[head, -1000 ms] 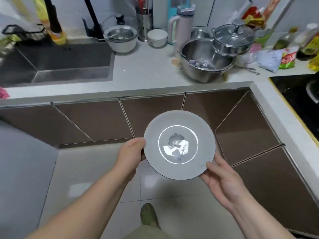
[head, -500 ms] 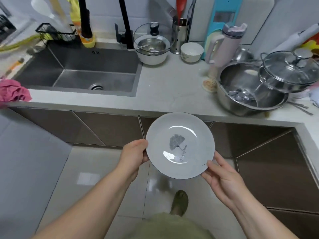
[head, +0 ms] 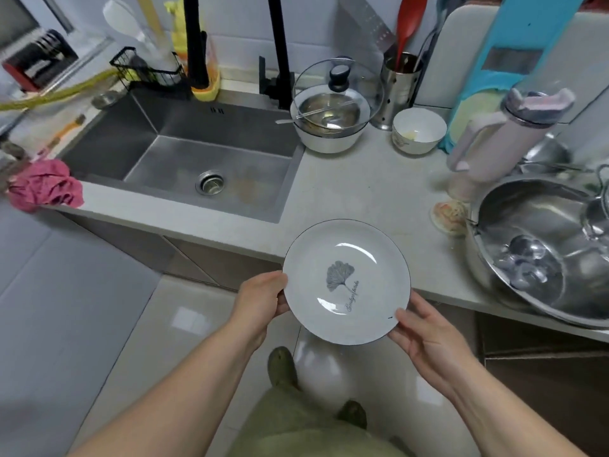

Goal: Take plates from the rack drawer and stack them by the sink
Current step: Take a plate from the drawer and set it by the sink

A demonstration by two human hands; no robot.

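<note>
Here, the plate [head: 346,282] was held level over the front edge of the desk [head: 362,189], right of the sink [head: 184,159]. The left hand [head: 260,300] gripped its left rim; right hand [head: 425,334] fingers [head: 403,316] curled round its lower-right rim.

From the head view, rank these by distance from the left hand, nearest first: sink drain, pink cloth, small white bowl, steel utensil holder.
From the left hand:
1. Sink drain, up and left, in the sink.
2. Small white bowl, up and right on the counter.
3. Pink cloth, far left on the counter edge; near the bowl's distance.
4. Steel utensil holder, behind the bowl.
</note>
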